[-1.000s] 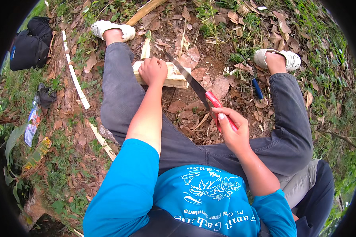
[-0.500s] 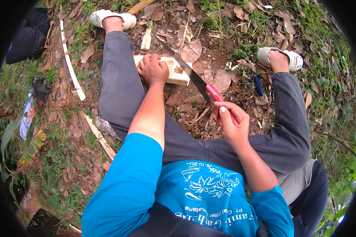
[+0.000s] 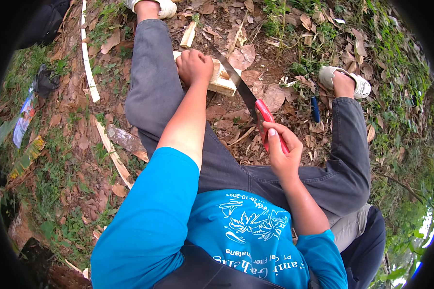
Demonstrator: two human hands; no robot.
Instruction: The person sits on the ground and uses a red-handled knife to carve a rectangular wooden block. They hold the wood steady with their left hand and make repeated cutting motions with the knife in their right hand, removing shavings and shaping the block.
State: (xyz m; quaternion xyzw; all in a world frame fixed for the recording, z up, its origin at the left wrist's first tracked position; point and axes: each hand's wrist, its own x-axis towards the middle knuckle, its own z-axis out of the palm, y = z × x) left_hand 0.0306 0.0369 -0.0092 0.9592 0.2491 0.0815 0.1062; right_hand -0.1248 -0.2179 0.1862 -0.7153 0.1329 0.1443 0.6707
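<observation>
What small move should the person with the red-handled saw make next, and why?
Probably another steady stroke through the pale wooden block. The left hand presses the block on the ground, the right hand grips the red-handled hand saw, and its blade lies across the block's edge.

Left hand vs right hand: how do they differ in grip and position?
The left hand presses, fist-like, on the pale wooden block, arm stretched forward; the right hand wraps the red handle of the dark-bladed handsaw, nearer the body. The left is knuckles-up; the right has its thumb along the handle. Both are bare.
</observation>
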